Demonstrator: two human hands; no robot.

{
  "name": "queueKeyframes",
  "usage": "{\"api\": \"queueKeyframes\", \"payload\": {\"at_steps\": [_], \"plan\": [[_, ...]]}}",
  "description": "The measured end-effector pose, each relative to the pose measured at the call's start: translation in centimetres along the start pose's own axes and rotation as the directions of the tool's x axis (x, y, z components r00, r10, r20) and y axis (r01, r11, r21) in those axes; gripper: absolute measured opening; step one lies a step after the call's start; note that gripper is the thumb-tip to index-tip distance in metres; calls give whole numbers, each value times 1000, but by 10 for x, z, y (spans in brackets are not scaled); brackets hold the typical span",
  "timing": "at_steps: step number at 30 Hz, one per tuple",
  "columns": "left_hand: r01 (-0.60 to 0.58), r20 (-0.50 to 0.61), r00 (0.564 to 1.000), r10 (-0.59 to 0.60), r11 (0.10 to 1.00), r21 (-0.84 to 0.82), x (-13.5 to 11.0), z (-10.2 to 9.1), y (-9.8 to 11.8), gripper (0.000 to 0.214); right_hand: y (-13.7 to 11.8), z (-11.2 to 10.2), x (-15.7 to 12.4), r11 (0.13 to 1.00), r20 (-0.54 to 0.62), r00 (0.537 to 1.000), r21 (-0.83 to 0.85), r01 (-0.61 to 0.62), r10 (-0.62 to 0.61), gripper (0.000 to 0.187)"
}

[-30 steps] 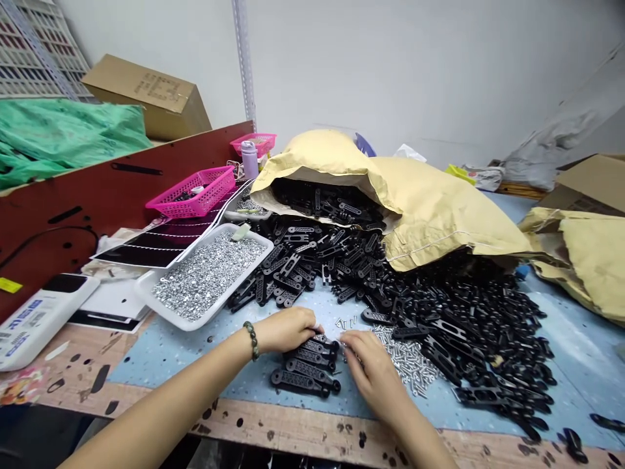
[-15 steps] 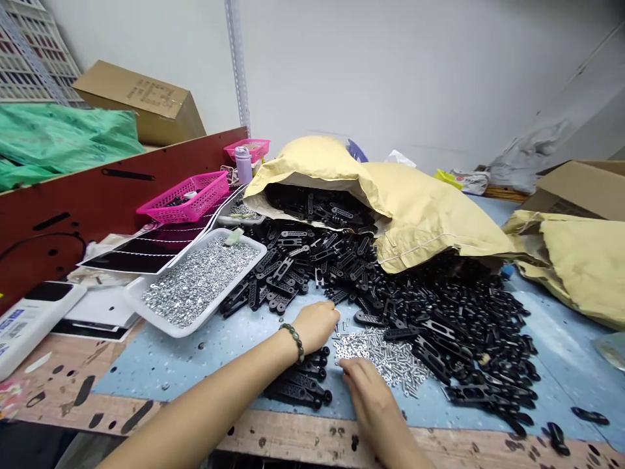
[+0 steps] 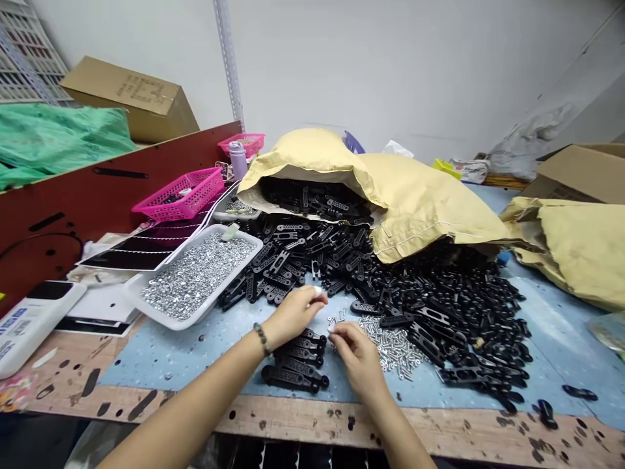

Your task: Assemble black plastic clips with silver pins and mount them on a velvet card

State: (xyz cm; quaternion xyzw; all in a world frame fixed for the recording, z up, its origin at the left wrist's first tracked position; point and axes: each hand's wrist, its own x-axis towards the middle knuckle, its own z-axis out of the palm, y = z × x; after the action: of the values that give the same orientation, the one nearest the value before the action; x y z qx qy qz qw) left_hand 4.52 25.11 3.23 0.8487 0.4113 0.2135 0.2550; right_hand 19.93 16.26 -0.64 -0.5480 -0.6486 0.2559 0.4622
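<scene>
My left hand (image 3: 293,316), with a bead bracelet on its wrist, is above a row of black plastic link arms (image 3: 295,374). Its fingers are closed, and something small and whitish shows at the fingertips, too small to name. To its right, my right hand (image 3: 360,357) pinches a small silvery screw, its tip toward the row. Beside that hand lies a loose pile of silver screws (image 3: 398,348) on the blue mat (image 3: 219,365). A big heap of black plastic parts (image 3: 454,319) spreads behind and to the right.
A white tray of small metal nuts (image 3: 200,273) stands on the left, with a pink basket (image 3: 183,195) behind it. Yellow sacks (image 3: 424,202) spill black parts at the back. A white device (image 3: 36,326) lies at the far left, and a red board (image 3: 112,189) borders that side.
My left hand has drawn back a little to the left, uncovering more of the black row. My right hand has lifted from the screw pile and moved up toward the left hand, now pinching.
</scene>
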Motion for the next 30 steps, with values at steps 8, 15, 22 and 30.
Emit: {"api": "queueKeyframes", "payload": {"at_steps": [8,15,22,30], "plan": [[31,-131,991,-29,999,17,-69,5,-1,8,0,27,13,976,174,972,-123,179,-156,19],[-43,-127,990,61,990,134,-75,20,1,13,1,4,20,918,276,947,-308,252,-167,16],[-55,-66,996,67,985,165,-65,-2,17,14,21,-21,44,752,249,968,-643,144,28,29],[11,183,979,-87,925,380,20,25,36,12,17,-27,43,660,305,945,-735,157,115,22]]}}
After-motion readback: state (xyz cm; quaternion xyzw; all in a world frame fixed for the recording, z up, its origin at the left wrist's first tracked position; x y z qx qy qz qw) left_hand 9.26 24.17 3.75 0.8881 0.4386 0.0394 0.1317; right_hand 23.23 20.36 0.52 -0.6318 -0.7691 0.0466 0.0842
